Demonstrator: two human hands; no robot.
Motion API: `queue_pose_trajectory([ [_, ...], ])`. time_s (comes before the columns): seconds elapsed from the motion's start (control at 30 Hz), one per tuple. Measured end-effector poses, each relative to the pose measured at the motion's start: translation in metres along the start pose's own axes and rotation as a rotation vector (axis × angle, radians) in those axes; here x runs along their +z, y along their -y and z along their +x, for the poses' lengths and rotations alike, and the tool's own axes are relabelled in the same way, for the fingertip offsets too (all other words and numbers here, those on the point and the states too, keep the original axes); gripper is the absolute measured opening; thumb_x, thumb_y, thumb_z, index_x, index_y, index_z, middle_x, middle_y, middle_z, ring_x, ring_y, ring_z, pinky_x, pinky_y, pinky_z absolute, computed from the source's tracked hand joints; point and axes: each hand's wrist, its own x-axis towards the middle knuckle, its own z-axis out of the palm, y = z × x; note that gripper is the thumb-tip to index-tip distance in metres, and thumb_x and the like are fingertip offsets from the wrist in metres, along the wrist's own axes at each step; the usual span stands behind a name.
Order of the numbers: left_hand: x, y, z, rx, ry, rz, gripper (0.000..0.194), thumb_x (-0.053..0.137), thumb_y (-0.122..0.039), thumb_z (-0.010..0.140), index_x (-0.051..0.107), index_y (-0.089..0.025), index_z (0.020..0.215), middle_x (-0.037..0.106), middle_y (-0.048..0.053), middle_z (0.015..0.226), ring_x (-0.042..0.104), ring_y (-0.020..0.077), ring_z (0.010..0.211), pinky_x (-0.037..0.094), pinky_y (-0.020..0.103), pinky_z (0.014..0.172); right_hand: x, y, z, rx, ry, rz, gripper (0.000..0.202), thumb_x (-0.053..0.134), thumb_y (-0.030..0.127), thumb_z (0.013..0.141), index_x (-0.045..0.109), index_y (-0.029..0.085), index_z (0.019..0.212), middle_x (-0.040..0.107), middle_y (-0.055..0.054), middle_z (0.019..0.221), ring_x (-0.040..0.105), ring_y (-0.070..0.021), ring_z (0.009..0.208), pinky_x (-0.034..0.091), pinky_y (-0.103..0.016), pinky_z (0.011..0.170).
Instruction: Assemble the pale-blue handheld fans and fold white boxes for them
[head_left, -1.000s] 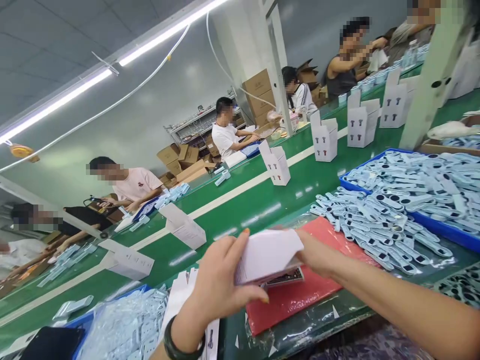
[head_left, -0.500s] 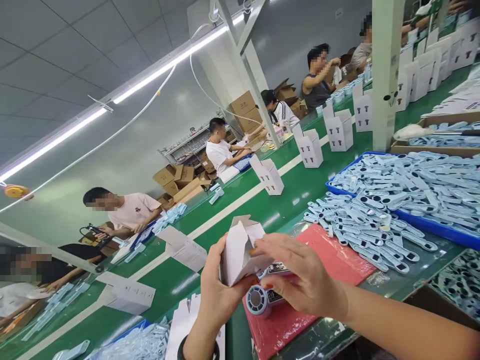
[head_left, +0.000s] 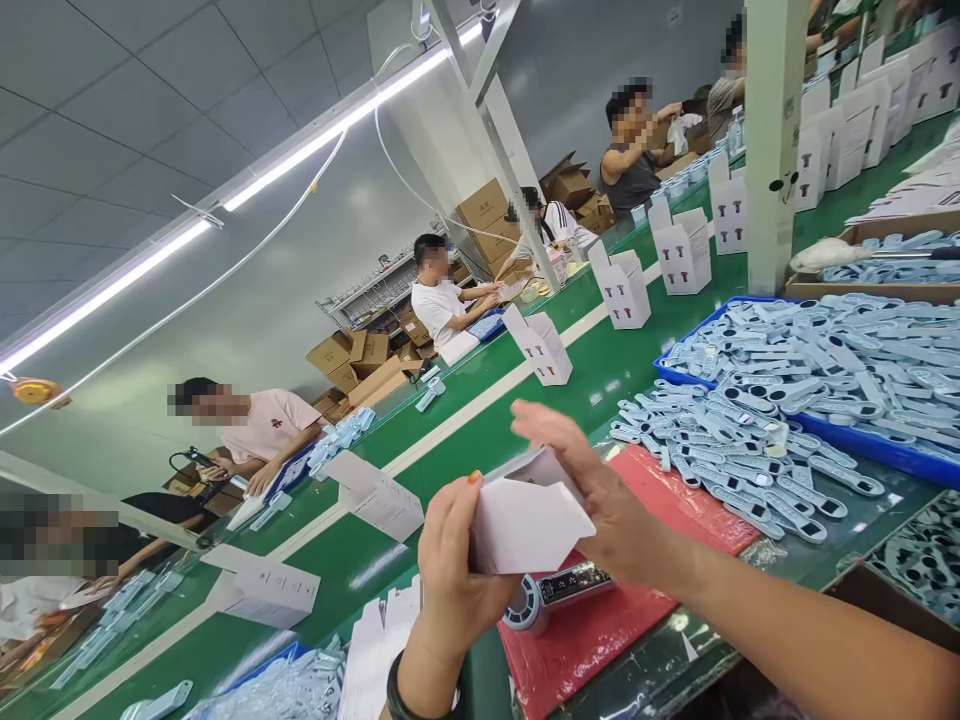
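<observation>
In front of me, a small white carton [head_left: 529,525] is tilted, one blank panel facing me. My left hand [head_left: 456,565] is closed around its left side. My right hand [head_left: 611,495] is at the carton's right edge, fingers stretched out and slightly blurred; whether the palm presses on the panel I cannot tell. Just below lies a device [head_left: 525,605] with a round light-blue grille and a dark exposed strip. It rests on a red plastic-wrapped pad [head_left: 637,615]. Light-blue handle-shaped plastic parts [head_left: 712,455] are heaped beside the pad.
A blue tray [head_left: 892,450] overflows with more parts. White cartons, such as an open one [head_left: 540,345], stand along the green conveyor belt [head_left: 457,455]. Flat white cartons [head_left: 379,640] lie at lower left. A pale post [head_left: 772,150] rises at right. Several co-workers sit across the belt.
The carton has turned, so a smooth white panel now faces me. My right hand has gone from pinching at its flaps to outstretched fingers at its right side.
</observation>
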Motion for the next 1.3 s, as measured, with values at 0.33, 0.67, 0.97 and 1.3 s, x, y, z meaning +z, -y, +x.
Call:
queue_pose_trajectory([
  [0.33,0.007,0.001,0.006,0.084,-0.002,-0.073,0.081,0.067,-0.017,0.088,0.030,-0.046,0.154,0.048,0.010,0.139,0.057,0.0280,0.124,0.045,0.064,0.108,0.007,0.011,0.007,0.058,-0.051,0.137,0.012,0.063,0.032,0.099,0.072,0.030,0.107,0.054,-0.006,0.144,0.051,-0.0235,0.134,0.046,-0.041,0.110],
  [0.67,-0.008,0.000,0.027,0.105,-0.018,-0.014,0.074,0.083,-0.027,0.078,0.042,-0.034,0.139,0.054,0.013,0.129,0.063,0.0295,0.114,0.059,0.041,0.083,0.000,0.017,0.006,0.161,0.009,0.287,0.042,0.037,0.036,0.108,0.048,0.035,0.149,0.045,-0.005,0.156,0.041,-0.0236,0.146,0.038,-0.045,0.122],
  [0.97,0.003,-0.035,0.038,-0.429,-0.139,-0.738,0.044,0.055,-0.069,0.090,0.043,-0.030,0.108,0.057,0.010,0.130,0.063,0.0304,0.116,0.058,0.045,0.083,-0.025,0.001,0.015,-0.224,0.172,-0.144,0.073,0.063,0.043,0.096,0.028,0.033,0.160,0.039,-0.010,0.156,0.039,-0.0327,0.144,0.037,-0.051,0.120],
  [1.3,0.030,-0.054,0.031,-0.932,-0.062,-1.147,0.039,0.051,-0.023,0.084,0.046,-0.028,0.122,0.060,0.007,0.132,0.066,0.0236,0.110,0.060,0.038,0.085,-0.046,-0.012,-0.009,-0.242,0.282,-0.352,0.072,0.055,0.022,0.096,0.025,0.030,0.162,0.037,-0.012,0.151,0.038,-0.0301,0.141,0.038,-0.048,0.116],
])
